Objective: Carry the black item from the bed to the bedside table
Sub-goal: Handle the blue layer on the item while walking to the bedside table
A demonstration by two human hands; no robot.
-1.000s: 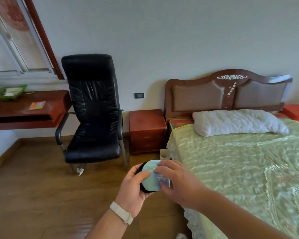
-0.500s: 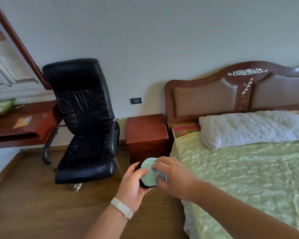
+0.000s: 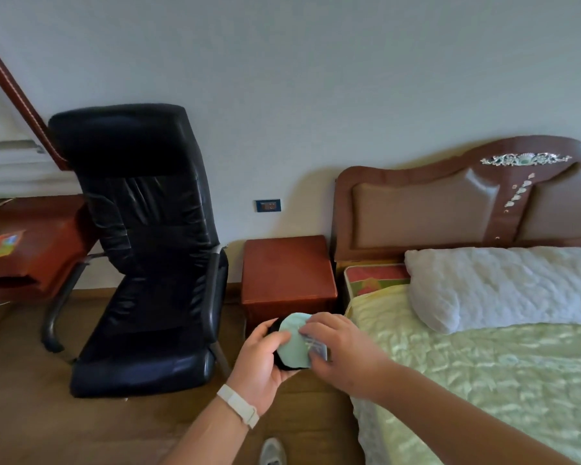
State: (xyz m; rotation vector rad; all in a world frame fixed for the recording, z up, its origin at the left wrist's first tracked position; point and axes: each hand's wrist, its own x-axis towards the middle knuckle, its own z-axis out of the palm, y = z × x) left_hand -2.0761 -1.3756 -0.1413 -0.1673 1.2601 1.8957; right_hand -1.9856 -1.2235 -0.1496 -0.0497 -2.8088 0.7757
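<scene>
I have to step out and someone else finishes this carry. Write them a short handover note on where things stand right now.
Left hand: cupping the black item from its left side.
Right hand: fingers on the item's pale green face, steadying it.
Item: off the bed, held in the air in front of the bedside table.
Done: picked up.
Left: step closer, set it on the table top, let go with both hands.

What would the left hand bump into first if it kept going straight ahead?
Probably the bedside table. The left hand points up and forward, holding the black item together with the right hand, and the table's front sits just beyond them. Depth is hard to judge from one view.
</scene>
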